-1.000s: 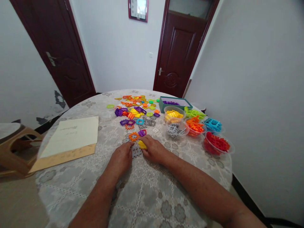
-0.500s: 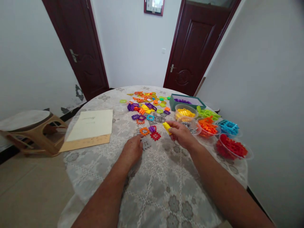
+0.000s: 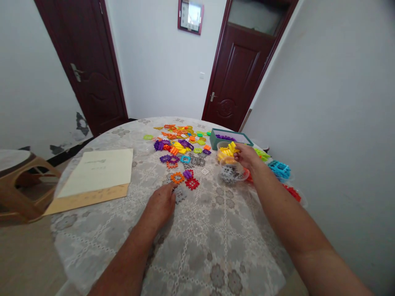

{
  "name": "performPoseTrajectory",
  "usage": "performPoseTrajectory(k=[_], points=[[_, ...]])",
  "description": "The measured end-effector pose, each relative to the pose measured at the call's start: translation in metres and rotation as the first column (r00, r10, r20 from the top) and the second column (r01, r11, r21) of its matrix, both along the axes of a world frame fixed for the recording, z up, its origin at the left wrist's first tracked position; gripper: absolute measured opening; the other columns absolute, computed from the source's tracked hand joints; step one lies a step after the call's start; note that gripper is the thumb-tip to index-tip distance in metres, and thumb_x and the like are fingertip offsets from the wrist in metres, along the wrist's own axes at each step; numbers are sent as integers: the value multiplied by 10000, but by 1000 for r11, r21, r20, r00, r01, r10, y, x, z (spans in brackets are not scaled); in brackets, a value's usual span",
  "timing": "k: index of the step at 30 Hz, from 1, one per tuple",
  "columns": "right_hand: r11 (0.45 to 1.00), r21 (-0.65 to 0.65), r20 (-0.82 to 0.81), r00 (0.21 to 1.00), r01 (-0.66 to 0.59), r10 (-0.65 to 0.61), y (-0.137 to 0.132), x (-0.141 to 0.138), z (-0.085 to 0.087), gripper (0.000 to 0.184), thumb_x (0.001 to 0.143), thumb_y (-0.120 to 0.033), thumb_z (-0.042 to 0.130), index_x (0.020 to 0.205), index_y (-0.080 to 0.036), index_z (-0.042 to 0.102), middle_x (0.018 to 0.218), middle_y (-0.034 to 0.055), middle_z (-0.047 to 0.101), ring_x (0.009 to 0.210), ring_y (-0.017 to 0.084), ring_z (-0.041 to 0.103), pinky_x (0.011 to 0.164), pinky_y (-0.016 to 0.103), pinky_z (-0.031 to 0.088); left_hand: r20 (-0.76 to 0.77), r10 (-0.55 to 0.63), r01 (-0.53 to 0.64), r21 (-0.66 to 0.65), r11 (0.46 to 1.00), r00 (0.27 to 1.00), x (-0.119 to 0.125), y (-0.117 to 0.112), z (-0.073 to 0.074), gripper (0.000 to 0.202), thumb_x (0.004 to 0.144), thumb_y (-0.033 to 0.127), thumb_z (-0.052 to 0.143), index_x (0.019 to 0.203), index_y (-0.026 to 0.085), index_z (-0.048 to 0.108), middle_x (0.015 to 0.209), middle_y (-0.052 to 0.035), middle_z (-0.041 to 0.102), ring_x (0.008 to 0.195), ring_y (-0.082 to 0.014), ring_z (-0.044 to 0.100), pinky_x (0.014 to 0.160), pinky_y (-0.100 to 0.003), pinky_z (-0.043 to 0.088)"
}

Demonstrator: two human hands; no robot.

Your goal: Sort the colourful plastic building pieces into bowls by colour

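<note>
My right hand pinches a yellow interlocking plastic piece just over the clear bowl of yellow pieces. My left hand rests on the table with its fingers curled; what lies between the fingertips is hidden. Just right of those fingertips lies a flat grey notched piece. An orange square frame piece sits right above them. A red piece and a purple piece lie close by.
A multicoloured pile of pieces spreads at the back. Right of it stand a green box, a bowl of grey pieces, blue pieces and red pieces. Paper on a board lies left. A stool stands beyond the table.
My right hand has carried the yellow piece away from me to the bowl of yellow pieces. My left hand stays beside the grey piece. The view has shifted slightly right.
</note>
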State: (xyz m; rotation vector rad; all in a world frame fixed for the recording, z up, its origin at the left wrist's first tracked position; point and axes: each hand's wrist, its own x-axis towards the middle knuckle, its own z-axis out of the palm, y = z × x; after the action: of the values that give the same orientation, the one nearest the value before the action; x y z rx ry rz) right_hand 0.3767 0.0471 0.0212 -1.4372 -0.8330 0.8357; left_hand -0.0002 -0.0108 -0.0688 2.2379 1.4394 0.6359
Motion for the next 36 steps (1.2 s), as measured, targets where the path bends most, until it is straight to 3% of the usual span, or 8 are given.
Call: performPoseTrajectory(k=[6,11,17,20,25,29,32,36], points=[[998,37,98,994,54,-57,7,1,-3,399,774,-148,653,1172,-171,642,1037,56,702,678,124,685,529,223,547,71,-21,21,1,1000,997,0,-2,7,380,930,135,497,1240,187,709,1305,-151,743,1218,-288,685,1081,-412,486],[985,157,170,981,64,-91,-23,-22,-15,279,794,-156,597,1054,-169,697,977,55,719,760,133,702,607,220,566,133,-36,40,-23,999,990,1,-4,14,377,938,174,510,1261,219,699,1204,-118,772,1141,-268,705,1020,-392,513],[905,10,426,820,-426,382,-101,-110,-49,255,942,-302,586,1144,-219,717,868,22,732,680,149,677,611,266,541,257,-179,202,-67,977,950,5,-11,23,364,965,270,525,1290,267,689,1229,-72,767,1123,-241,699,1019,-387,521],[848,2,556,705,-531,440,-124,-148,-58,230,964,-293,609,1157,-247,725,907,9,741,754,150,677,684,270,521,295,-260,294,-77,953,919,7,-14,30,334,965,290,539,1259,265,696,1185,-56,778,1073,-229,712,994,-380,533],[877,68,641,694,-476,327,-125,-147,-54,182,965,-274,613,1098,-249,733,832,-12,708,711,148,621,672,269,474,341,-245,293,-97,951,908,9,-16,34,307,952,313,580,1227,249,701,1102,-49,789,996,-209,729,932,-346,552],[957,238,701,712,-168,-50,-119,-103,-45,218,985,-320,585,1135,-226,713,894,26,707,729,175,612,699,303,488,293,-79,88,-19,996,953,7,-12,30,277,968,332,554,1159,222,722,1097,-62,786,992,-215,723,958,-359,540],[917,398,754,568,2,-329,-113,-64,-44,221,986,-293,550,1136,-209,689,1041,79,712,861,214,643,823,360,523,266,120,-128,12,992,956,3,-7,28,266,972,314,534,1124,208,726,1085,-71,787,1009,-227,723,983,-372,529],[904,428,838,370,10,-401,-103,-26,-53,211,951,-219,514,1078,-191,680,1029,117,694,966,266,642,904,423,536,256,263,-271,-1,962,930,-1,-2,25,266,962,279,536,1140,197,716,1085,-85,784,1019,-242,723,980,-394,533]])
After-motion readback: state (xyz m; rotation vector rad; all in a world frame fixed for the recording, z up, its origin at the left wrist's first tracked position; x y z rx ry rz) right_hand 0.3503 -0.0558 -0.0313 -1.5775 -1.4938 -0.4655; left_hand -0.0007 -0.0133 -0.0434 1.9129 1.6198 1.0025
